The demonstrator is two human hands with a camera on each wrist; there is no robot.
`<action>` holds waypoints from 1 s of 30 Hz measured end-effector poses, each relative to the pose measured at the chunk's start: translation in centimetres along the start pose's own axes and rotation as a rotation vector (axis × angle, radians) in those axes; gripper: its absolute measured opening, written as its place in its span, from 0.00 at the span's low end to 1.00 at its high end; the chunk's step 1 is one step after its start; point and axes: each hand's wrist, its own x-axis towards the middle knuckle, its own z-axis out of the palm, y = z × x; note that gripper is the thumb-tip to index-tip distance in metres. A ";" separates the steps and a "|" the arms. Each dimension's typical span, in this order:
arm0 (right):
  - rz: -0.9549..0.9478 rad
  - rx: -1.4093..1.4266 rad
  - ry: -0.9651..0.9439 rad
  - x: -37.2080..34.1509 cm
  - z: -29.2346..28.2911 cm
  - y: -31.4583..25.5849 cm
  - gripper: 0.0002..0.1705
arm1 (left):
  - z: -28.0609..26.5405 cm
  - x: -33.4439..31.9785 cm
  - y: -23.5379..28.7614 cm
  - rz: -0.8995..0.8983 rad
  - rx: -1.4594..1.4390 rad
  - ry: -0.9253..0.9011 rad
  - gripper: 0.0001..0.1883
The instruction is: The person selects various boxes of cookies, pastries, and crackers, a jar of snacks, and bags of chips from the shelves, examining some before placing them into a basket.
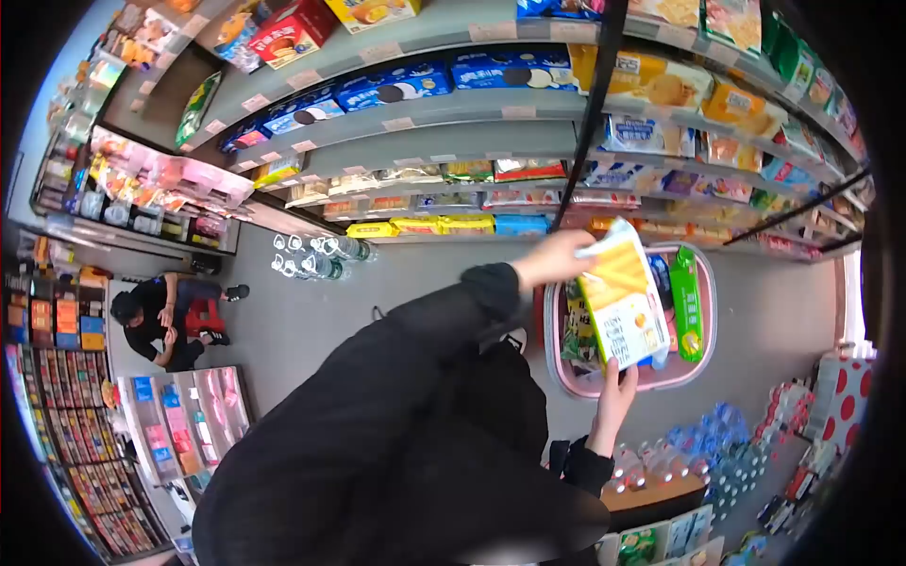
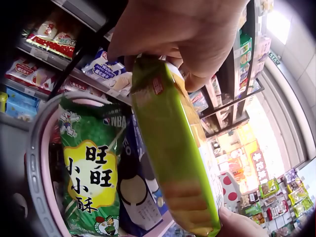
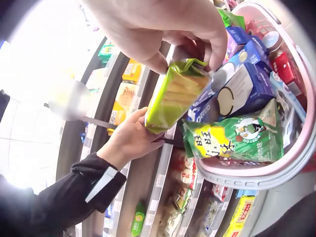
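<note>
A yellow and white biscuit pack [image 1: 625,300] with a green side is held up over the pink shopping basket [image 1: 557,373]. My left hand [image 1: 555,260] grips one end of it, and my right hand [image 1: 614,406] pinches the opposite end. From the left wrist, the pack's green side [image 2: 170,143] faces the camera, tilted. Inside the basket lie a green snack bag [image 3: 237,140], a blue Oreo box [image 3: 247,90] and a long green pack [image 1: 690,307]. The biscuit pack hides part of the basket's contents in the head view.
Shelves of packaged snacks [image 1: 396,90] run along the far side. Bottled water packs [image 1: 316,257] stand on the floor to the left, with more bottles [image 1: 727,453] at lower right. A seated person [image 1: 151,316] is at the far left beside a display stand [image 1: 184,424].
</note>
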 end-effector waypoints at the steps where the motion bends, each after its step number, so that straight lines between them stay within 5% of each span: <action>1: -0.049 -0.060 -0.052 0.1 0.3 0.2 0.17 | -1.4 -0.9 -0.5 0.022 -0.028 0.067 0.16; 5: -0.057 -0.059 -0.225 0.7 3.9 -1.3 0.19 | -8.8 -5.9 -2.2 -0.213 -0.235 0.002 0.13; 11: -0.012 -0.052 -0.429 0.8 11.1 -5.1 0.20 | -15.1 -14.5 -5.0 -0.463 -0.569 0.153 0.15; 17: -0.057 -0.361 -0.562 0.8 19.7 -7.6 0.19 | -20.5 -19.3 -9.0 -0.404 -0.691 0.304 0.13; 19: -0.195 -0.286 -0.605 1.3 22.7 -6.3 0.20 | -23.3 -20.1 -10.2 -0.423 -0.703 0.332 0.12; 30: -0.135 -0.359 -0.585 4.3 36.5 -5.5 0.18 | -34.7 -18.6 -17.2 -0.293 -0.598 0.352 0.11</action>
